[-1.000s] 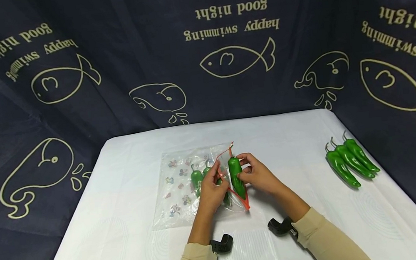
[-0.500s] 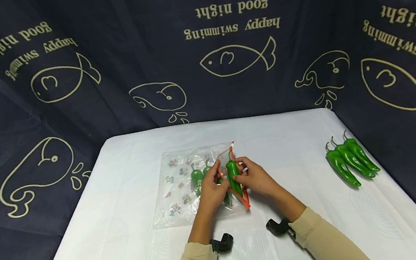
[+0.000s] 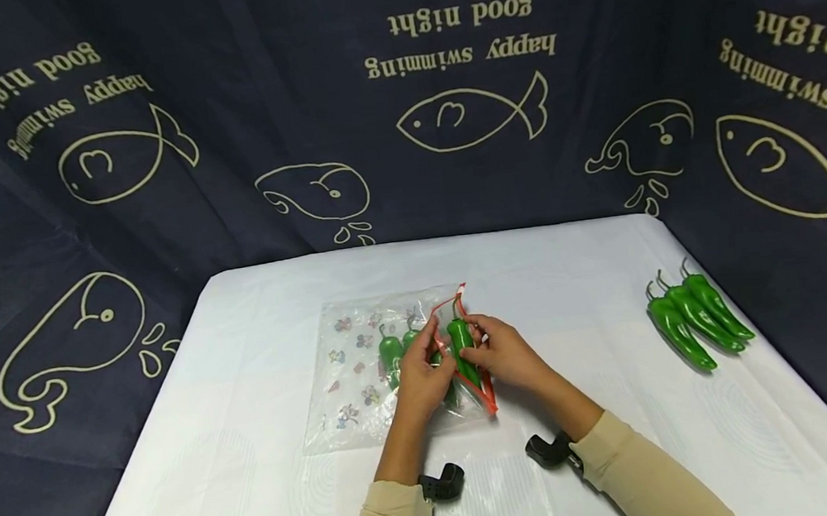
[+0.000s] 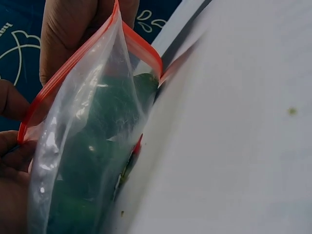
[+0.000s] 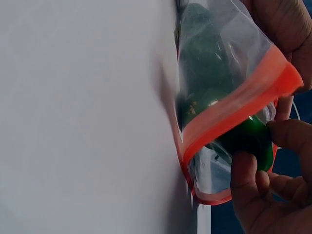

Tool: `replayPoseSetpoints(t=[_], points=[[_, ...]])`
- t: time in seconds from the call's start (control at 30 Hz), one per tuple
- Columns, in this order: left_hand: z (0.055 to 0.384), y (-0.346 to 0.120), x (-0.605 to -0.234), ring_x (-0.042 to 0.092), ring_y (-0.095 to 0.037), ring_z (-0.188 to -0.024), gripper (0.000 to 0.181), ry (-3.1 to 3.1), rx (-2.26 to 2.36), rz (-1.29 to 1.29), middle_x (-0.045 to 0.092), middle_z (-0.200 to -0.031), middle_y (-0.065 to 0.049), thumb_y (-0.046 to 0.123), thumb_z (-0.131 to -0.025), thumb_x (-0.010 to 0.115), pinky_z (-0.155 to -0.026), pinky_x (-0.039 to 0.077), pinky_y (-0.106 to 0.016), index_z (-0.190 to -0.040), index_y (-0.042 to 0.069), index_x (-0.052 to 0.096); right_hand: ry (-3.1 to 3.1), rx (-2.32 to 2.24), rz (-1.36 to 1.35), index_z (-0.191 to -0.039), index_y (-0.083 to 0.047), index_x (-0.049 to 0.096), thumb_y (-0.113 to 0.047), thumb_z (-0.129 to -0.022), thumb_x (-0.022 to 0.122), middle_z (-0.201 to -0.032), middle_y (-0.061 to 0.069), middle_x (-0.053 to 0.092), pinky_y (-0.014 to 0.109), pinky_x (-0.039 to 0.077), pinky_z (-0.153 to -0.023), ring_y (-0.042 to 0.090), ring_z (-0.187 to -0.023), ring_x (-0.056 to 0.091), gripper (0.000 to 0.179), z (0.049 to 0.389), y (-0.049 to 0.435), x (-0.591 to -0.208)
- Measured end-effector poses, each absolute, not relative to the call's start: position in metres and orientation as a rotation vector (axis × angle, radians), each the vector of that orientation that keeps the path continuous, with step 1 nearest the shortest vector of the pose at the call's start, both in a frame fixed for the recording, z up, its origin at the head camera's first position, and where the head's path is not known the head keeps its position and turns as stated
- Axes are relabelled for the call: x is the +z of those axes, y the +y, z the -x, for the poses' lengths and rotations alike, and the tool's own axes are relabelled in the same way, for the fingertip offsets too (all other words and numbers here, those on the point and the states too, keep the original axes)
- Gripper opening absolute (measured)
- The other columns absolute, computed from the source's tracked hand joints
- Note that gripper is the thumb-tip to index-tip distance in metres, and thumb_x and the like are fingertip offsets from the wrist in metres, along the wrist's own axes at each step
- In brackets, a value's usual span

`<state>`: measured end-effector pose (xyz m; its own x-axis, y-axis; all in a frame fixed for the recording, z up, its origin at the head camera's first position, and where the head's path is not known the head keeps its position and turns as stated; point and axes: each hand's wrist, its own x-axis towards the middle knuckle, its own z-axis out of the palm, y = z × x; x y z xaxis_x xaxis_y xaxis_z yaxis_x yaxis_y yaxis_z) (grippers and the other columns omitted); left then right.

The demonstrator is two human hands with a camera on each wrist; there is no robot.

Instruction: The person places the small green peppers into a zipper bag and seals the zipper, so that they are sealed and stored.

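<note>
Both hands are busy: the left hand pinches one edge of a clear bag's mouth, while the right hand has thumb and fingers curled round a green pepper. At twelve o'clock hangs a dark curtain, probably just a backdrop. The white table spreads beneath the work, flat enough for the bag to lie unsupported. That bag stretches from the hands toward nine o'clock, its mouth facing three, likely so the right hand meets the opening directly. Three loose peppers lie side by side well away at three o'clock, stems toward eleven, perhaps lined up for easy picking. Bagged peppers show beside the left hand at ten; fingers hide their number. The gripped pepper sits lengthwise within the mouth, stem toward twelve. Its red rim is spread, seemingly to give the pepper room.
</note>
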<state>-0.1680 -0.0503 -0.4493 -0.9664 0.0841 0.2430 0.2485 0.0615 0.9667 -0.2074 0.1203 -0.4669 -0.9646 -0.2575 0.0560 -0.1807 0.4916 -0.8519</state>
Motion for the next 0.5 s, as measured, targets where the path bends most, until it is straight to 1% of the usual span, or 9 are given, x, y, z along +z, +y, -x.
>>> replayPoseSetpoints(t=[0.03, 0.17, 0.27, 0.4, 0.5], points=[[0.1685, -0.0504, -0.45, 0.054, -0.044, -0.122, 0.067, -2.195, -2.038, 0.347, 0.044, -0.147, -0.026, -0.015, -0.081, 0.054, -0.101, 0.044, -0.053, -0.146, -0.007, 0.042, 2.654, -1.489, 0.391, -0.139, 0.0, 0.053, -0.012, -0.087, 0.073, -0.097, 0.011, 0.058, 0.027, 0.047, -0.055, 0.014, -0.066, 0.052, 0.057, 0.2074, 0.1195, -0.4664], [0.1704, -0.0504, -0.4523, 0.054, -0.044, -0.123, 0.062, -2.165, -2.025, 0.353, 0.048, -0.143, -0.026, -0.017, -0.085, 0.054, -0.101, 0.043, -0.053, -0.145, -0.006, 0.044, 2.671, -1.469, 0.384, -0.141, 0.002, 0.052, -0.013, -0.086, 0.073, -0.092, 0.009, 0.055, 0.026, 0.044, -0.053, 0.012, -0.06, 0.047, 0.06, 0.2084, 0.1164, -0.4646], [0.1697, -0.0509, -0.4517, 0.055, -0.046, -0.121, 0.061, -2.155, -2.03, 0.369, 0.047, -0.143, -0.027, -0.017, -0.085, 0.055, -0.099, 0.045, -0.053, -0.145, -0.007, 0.044, 2.646, -1.477, 0.361, -0.141, 0.004, 0.051, -0.012, -0.086, 0.072, -0.09, 0.008, 0.055, 0.026, 0.046, -0.054, 0.012, -0.06, 0.047, 0.061, 0.2084, 0.1146, -0.4659], [0.1684, -0.0522, -0.4494, 0.057, -0.043, -0.119, 0.064, -2.208, -2.028, 0.383, 0.043, -0.149, -0.023, -0.016, -0.085, 0.055, -0.093, 0.05, -0.046, -0.147, -0.006, 0.041, 2.517, -1.534, 0.318, -0.14, 0.006, 0.05, -0.01, -0.09, 0.066, -0.1, 0.01, 0.061, 0.027, 0.051, -0.063, 0.013, -0.072, 0.057, 0.055, 0.2056, 0.1123, -0.4703], [0.1676, -0.0523, -0.4476, 0.057, -0.043, -0.12, 0.065, -2.241, -2.019, 0.385, 0.042, -0.15, -0.023, -0.014, -0.085, 0.055, -0.092, 0.05, -0.046, -0.148, -0.005, 0.039, 2.355, -1.647, 0.256, -0.141, 0.005, 0.048, -0.004, -0.092, 0.057, -0.11, 0.015, 0.063, 0.031, 0.054, -0.069, 0.017, -0.081, 0.063, 0.05, 0.2031, 0.1104, -0.4712]])
